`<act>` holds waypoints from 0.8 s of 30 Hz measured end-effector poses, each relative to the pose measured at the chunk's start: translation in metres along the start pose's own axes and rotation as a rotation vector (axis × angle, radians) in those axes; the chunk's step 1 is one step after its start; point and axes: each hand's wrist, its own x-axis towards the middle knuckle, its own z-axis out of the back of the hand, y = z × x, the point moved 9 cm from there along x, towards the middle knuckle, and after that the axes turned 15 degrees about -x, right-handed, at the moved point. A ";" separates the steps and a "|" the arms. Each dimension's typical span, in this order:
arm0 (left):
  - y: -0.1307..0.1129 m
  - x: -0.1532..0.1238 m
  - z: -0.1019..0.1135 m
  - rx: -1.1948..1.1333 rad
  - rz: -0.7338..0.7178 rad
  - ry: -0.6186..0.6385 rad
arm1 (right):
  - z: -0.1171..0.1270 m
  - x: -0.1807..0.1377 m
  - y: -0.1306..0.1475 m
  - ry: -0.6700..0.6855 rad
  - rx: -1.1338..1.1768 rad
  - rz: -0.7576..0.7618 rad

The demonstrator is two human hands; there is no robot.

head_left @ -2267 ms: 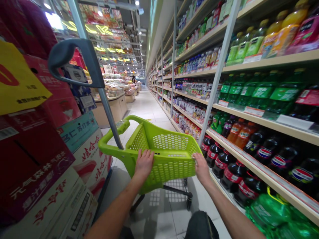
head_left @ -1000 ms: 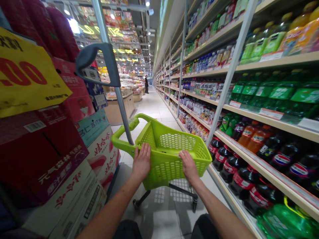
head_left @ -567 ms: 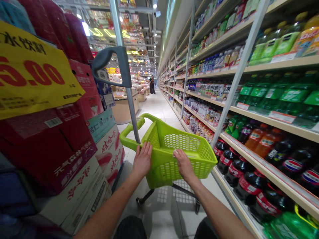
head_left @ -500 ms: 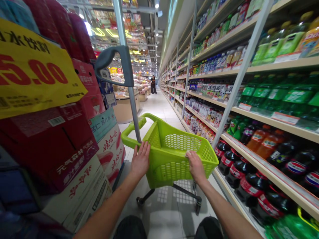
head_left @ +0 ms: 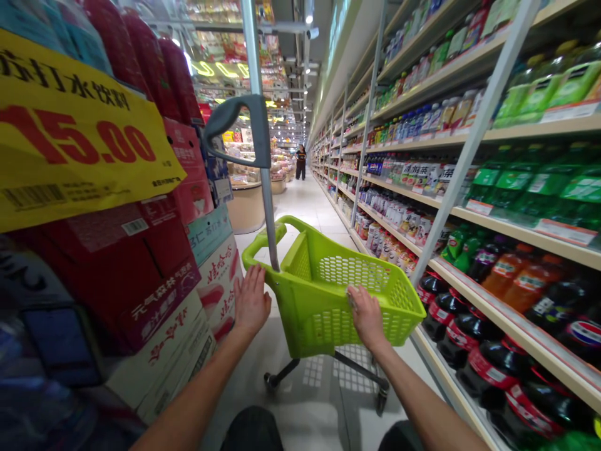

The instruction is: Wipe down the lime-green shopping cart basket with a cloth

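Note:
A lime-green shopping cart (head_left: 310,319) with a perforated plastic basket stands in front of me, turned sideways. My right hand (head_left: 367,318) has its fingers curled over the near rim of the basket; a small pale patch shows at the fingertips, too small to name. My left hand (head_left: 252,300) is by the near end of the cart's handle (head_left: 256,250), fingers stretched out and holding nothing. Whether its fingertips touch the handle I cannot tell. A metal pole (head_left: 265,200) with a grey loop grip (head_left: 263,131) rises beside the handle end.
Shelves (head_left: 498,285) of drink bottles line the right side. Stacked drink cartons (head_left: 164,275) under a yellow price sign (head_left: 84,138) crowd the left, near a phone-like screen (head_left: 63,344). A person (head_left: 300,161) stands far down the tiled aisle, past a rounded display counter (head_left: 246,210).
My left hand has come away from the cart's side, to the left. My right hand stays at the basket rim. The scene has shifted slightly right in view.

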 end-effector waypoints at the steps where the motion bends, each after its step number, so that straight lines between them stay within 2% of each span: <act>1: 0.006 0.001 0.002 0.009 0.021 -0.005 | 0.000 -0.002 -0.011 -0.006 -0.014 -0.039; 2: 0.008 0.004 0.001 0.011 0.015 0.012 | 0.000 -0.002 -0.015 -0.008 -0.007 -0.060; 4: 0.003 0.008 -0.003 0.007 -0.021 0.056 | 0.000 0.006 0.004 -0.006 0.055 -0.045; 9: -0.009 0.014 -0.005 0.012 -0.035 0.072 | 0.004 0.051 0.134 0.063 0.170 0.164; 11: -0.010 0.014 -0.004 0.019 -0.052 0.093 | 0.006 0.061 0.164 0.089 0.160 0.231; 12: -0.010 0.013 -0.003 0.022 -0.055 0.102 | 0.006 0.062 0.167 0.102 0.152 0.252; 14: -0.008 0.011 0.000 0.025 -0.059 0.112 | 0.004 0.055 0.147 0.123 0.128 0.241; 18: -0.010 0.006 0.000 0.021 -0.051 0.087 | 0.001 0.028 0.052 0.136 0.013 0.025; 20: -0.019 0.004 -0.003 0.009 -0.051 0.055 | 0.002 0.018 0.027 0.151 -0.041 -0.058; 22: -0.036 0.001 -0.011 -0.014 -0.102 0.058 | 0.003 0.013 0.035 0.162 -0.045 -0.016; 24: -0.055 -0.001 -0.025 -0.036 -0.173 0.108 | 0.006 0.012 0.057 0.153 -0.024 0.108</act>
